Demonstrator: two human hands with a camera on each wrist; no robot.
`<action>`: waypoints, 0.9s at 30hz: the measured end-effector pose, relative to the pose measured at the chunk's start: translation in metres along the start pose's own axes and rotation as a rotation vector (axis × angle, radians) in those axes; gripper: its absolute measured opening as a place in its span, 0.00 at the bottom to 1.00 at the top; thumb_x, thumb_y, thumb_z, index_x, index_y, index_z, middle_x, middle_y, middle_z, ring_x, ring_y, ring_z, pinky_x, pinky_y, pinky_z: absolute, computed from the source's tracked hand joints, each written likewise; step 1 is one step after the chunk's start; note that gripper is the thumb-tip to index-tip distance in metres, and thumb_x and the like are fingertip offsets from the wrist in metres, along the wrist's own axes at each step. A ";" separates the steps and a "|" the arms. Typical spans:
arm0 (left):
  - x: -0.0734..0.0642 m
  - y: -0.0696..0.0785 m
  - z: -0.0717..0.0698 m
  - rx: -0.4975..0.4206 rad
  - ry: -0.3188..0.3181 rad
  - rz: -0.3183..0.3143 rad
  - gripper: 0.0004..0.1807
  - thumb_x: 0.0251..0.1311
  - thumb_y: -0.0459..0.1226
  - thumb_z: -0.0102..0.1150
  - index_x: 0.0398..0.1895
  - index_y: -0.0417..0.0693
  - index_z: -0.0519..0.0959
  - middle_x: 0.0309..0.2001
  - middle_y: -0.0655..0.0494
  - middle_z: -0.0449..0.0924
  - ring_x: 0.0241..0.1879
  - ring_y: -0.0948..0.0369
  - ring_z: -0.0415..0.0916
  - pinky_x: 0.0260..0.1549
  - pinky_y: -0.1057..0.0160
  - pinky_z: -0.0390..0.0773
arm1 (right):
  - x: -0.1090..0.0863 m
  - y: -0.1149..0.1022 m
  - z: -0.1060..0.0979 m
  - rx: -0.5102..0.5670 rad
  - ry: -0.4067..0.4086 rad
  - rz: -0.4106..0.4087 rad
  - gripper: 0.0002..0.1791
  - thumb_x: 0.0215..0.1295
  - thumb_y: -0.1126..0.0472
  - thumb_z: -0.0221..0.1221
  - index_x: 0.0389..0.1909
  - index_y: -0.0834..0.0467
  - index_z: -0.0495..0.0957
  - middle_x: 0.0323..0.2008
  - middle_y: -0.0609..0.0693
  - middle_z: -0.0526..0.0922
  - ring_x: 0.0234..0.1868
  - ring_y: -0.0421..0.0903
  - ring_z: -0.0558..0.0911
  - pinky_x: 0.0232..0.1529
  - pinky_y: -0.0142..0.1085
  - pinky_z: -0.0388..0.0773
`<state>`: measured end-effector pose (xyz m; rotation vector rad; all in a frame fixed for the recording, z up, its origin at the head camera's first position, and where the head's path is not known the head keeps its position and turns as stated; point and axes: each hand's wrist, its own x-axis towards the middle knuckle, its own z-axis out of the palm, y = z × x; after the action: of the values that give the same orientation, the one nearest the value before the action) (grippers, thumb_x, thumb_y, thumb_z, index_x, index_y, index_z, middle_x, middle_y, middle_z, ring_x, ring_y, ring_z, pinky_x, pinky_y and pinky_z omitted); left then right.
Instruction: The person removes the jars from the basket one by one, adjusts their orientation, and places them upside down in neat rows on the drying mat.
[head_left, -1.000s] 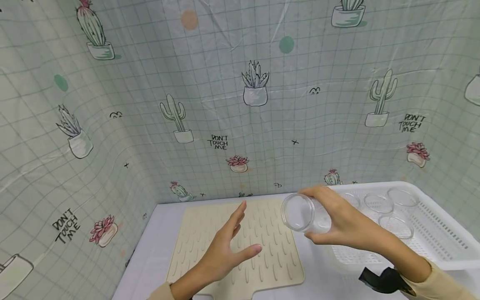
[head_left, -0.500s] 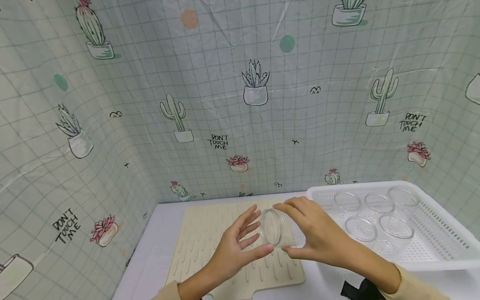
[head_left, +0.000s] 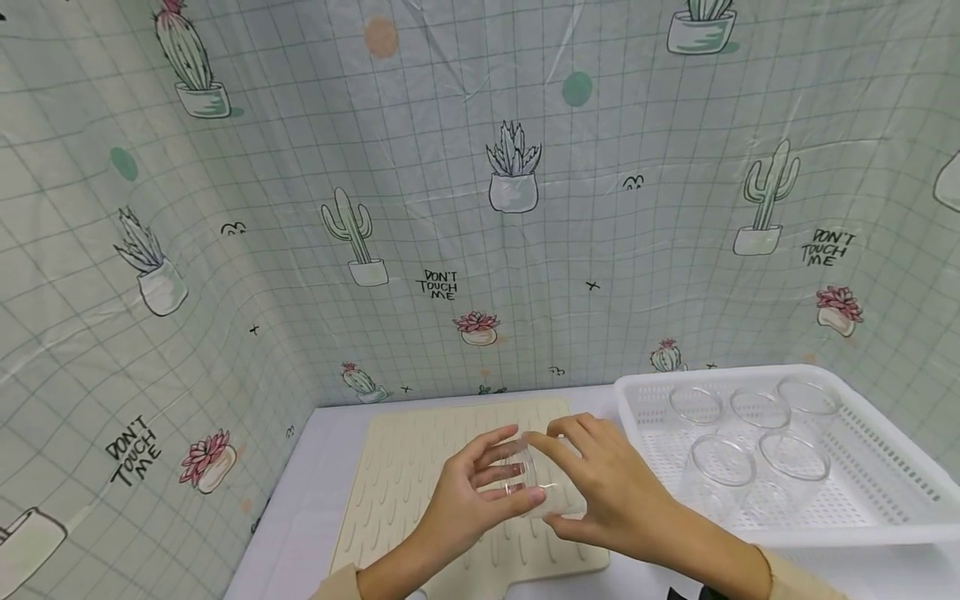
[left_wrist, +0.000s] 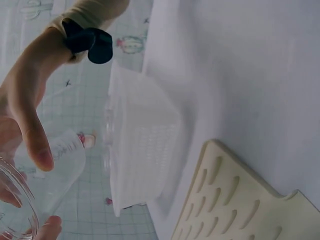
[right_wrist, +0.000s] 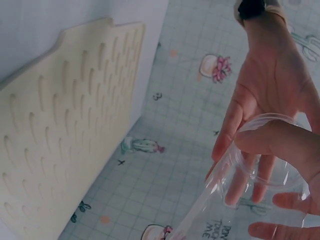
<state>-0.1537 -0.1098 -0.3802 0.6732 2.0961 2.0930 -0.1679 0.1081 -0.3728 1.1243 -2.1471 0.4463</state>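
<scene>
A clear, see-through cup (head_left: 557,493) lies tilted on its side between my two hands, over the right part of the ribbed cream mat. Its rim faces left, toward my left hand (head_left: 467,498). The left thumb lies at the near side of the rim, and the left fingers show behind it through the clear wall. My right hand (head_left: 618,492) grips the cup from the right, thumb below and fingers above. In the right wrist view the cup (right_wrist: 220,200) hangs with its rim near the left palm. The left wrist view shows the rim at its lower left.
Right of the hands stands a white perforated basket (head_left: 885,529) with several clear cups (head_left: 793,457) upright inside. The cream drying mat (head_left: 405,433) lies on the white table (head_left: 292,492). A cactus-print curtain (head_left: 420,167) hangs behind and at the left.
My right hand has brought the cup left and down from beside the basket, turning its rim toward the left. The left hand has moved slightly right and now meets the rim.
</scene>
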 end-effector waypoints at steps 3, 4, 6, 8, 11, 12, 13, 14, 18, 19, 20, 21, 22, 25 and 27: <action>-0.001 -0.001 0.000 -0.005 0.020 -0.001 0.34 0.56 0.36 0.73 0.66 0.39 0.71 0.61 0.40 0.76 0.55 0.45 0.79 0.49 0.57 0.81 | 0.001 -0.002 0.002 0.003 0.008 -0.002 0.49 0.28 0.51 0.79 0.61 0.54 0.75 0.46 0.46 0.74 0.48 0.47 0.74 0.45 0.48 0.73; -0.001 -0.001 -0.001 -0.009 0.025 0.004 0.33 0.55 0.35 0.74 0.65 0.38 0.72 0.61 0.40 0.76 0.55 0.44 0.79 0.49 0.56 0.81 | 0.001 -0.003 0.002 0.007 0.002 0.003 0.49 0.28 0.51 0.79 0.61 0.53 0.75 0.47 0.46 0.74 0.48 0.47 0.74 0.46 0.48 0.73; -0.001 -0.001 -0.002 -0.019 0.034 0.006 0.32 0.55 0.34 0.74 0.63 0.37 0.74 0.60 0.40 0.77 0.54 0.44 0.79 0.49 0.56 0.81 | 0.001 -0.003 0.002 0.015 -0.008 0.012 0.49 0.30 0.51 0.79 0.62 0.53 0.74 0.48 0.46 0.74 0.50 0.47 0.74 0.50 0.48 0.73; -0.002 -0.001 -0.003 -0.015 0.043 0.008 0.31 0.55 0.34 0.74 0.62 0.36 0.75 0.60 0.40 0.77 0.54 0.46 0.80 0.48 0.57 0.82 | 0.002 -0.003 0.001 0.032 -0.017 0.024 0.50 0.33 0.48 0.79 0.64 0.53 0.73 0.50 0.46 0.75 0.52 0.47 0.74 0.53 0.48 0.71; -0.002 -0.001 -0.006 -0.013 0.057 0.007 0.30 0.55 0.33 0.73 0.62 0.36 0.75 0.60 0.39 0.77 0.53 0.48 0.81 0.47 0.58 0.82 | 0.001 0.000 -0.003 0.105 -0.014 0.073 0.52 0.38 0.41 0.78 0.67 0.53 0.70 0.55 0.45 0.75 0.57 0.47 0.73 0.58 0.48 0.67; -0.002 -0.001 -0.007 -0.015 0.061 0.010 0.30 0.55 0.32 0.73 0.62 0.36 0.75 0.60 0.38 0.77 0.53 0.47 0.81 0.47 0.58 0.82 | 0.000 0.002 -0.005 0.143 -0.008 0.101 0.54 0.39 0.38 0.78 0.68 0.53 0.69 0.57 0.45 0.75 0.59 0.47 0.72 0.58 0.48 0.67; -0.002 0.000 -0.009 -0.018 0.065 0.012 0.30 0.55 0.31 0.73 0.62 0.35 0.75 0.60 0.37 0.76 0.53 0.47 0.81 0.46 0.58 0.82 | 0.000 0.004 -0.006 0.190 -0.001 0.135 0.55 0.39 0.36 0.78 0.70 0.52 0.67 0.59 0.44 0.74 0.60 0.46 0.72 0.58 0.48 0.66; -0.003 0.000 -0.010 -0.026 0.070 0.017 0.30 0.55 0.30 0.73 0.62 0.35 0.75 0.60 0.36 0.76 0.53 0.46 0.81 0.46 0.57 0.82 | -0.002 0.006 -0.007 0.245 0.006 0.177 0.57 0.39 0.35 0.78 0.71 0.51 0.66 0.60 0.43 0.73 0.61 0.45 0.71 0.59 0.48 0.66; -0.003 0.001 -0.014 -0.052 0.090 0.033 0.31 0.53 0.27 0.73 0.62 0.33 0.74 0.60 0.35 0.75 0.54 0.45 0.80 0.44 0.56 0.83 | -0.009 0.014 -0.007 0.444 0.058 0.345 0.57 0.40 0.43 0.80 0.73 0.49 0.62 0.64 0.43 0.71 0.64 0.45 0.69 0.62 0.40 0.64; -0.003 0.001 -0.015 -0.055 0.094 0.037 0.31 0.53 0.27 0.73 0.62 0.33 0.74 0.60 0.36 0.76 0.54 0.45 0.80 0.44 0.56 0.83 | -0.011 0.015 -0.005 0.484 0.076 0.384 0.57 0.40 0.46 0.81 0.73 0.49 0.62 0.64 0.43 0.71 0.64 0.45 0.69 0.62 0.37 0.64; -0.003 0.001 -0.016 -0.059 0.097 0.040 0.31 0.53 0.27 0.73 0.62 0.33 0.73 0.60 0.37 0.76 0.54 0.44 0.80 0.44 0.55 0.83 | -0.013 0.016 -0.004 0.520 0.095 0.420 0.56 0.41 0.50 0.82 0.73 0.49 0.62 0.65 0.43 0.71 0.65 0.44 0.70 0.63 0.34 0.64; -0.003 0.001 -0.017 -0.065 0.098 0.045 0.32 0.53 0.27 0.72 0.62 0.32 0.73 0.60 0.37 0.76 0.54 0.43 0.79 0.43 0.55 0.83 | -0.015 0.017 -0.002 0.556 0.116 0.450 0.55 0.42 0.54 0.82 0.73 0.49 0.62 0.65 0.45 0.71 0.65 0.45 0.70 0.62 0.31 0.65; -0.004 0.000 -0.018 -0.069 0.101 0.050 0.32 0.53 0.27 0.73 0.62 0.32 0.73 0.60 0.37 0.76 0.54 0.43 0.79 0.43 0.55 0.83 | -0.017 0.017 0.000 0.594 0.138 0.476 0.54 0.43 0.58 0.81 0.72 0.50 0.62 0.65 0.46 0.72 0.64 0.45 0.70 0.61 0.30 0.65; -0.004 -0.001 -0.020 -0.082 0.102 0.066 0.32 0.53 0.27 0.72 0.62 0.30 0.72 0.59 0.36 0.76 0.54 0.41 0.79 0.43 0.55 0.83 | -0.021 0.016 0.007 0.751 0.196 0.558 0.50 0.48 0.68 0.76 0.72 0.54 0.62 0.64 0.53 0.72 0.65 0.45 0.70 0.60 0.27 0.67; -0.003 -0.001 -0.021 -0.095 0.106 0.072 0.32 0.52 0.26 0.72 0.62 0.30 0.72 0.59 0.36 0.76 0.54 0.41 0.79 0.44 0.55 0.83 | -0.022 0.013 0.011 0.885 0.226 0.614 0.46 0.52 0.72 0.72 0.72 0.58 0.61 0.64 0.60 0.71 0.66 0.46 0.70 0.61 0.26 0.67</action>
<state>-0.1588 -0.1299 -0.3814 0.6482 2.0373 2.2989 -0.1738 0.1229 -0.3959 0.7178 -2.0752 1.8312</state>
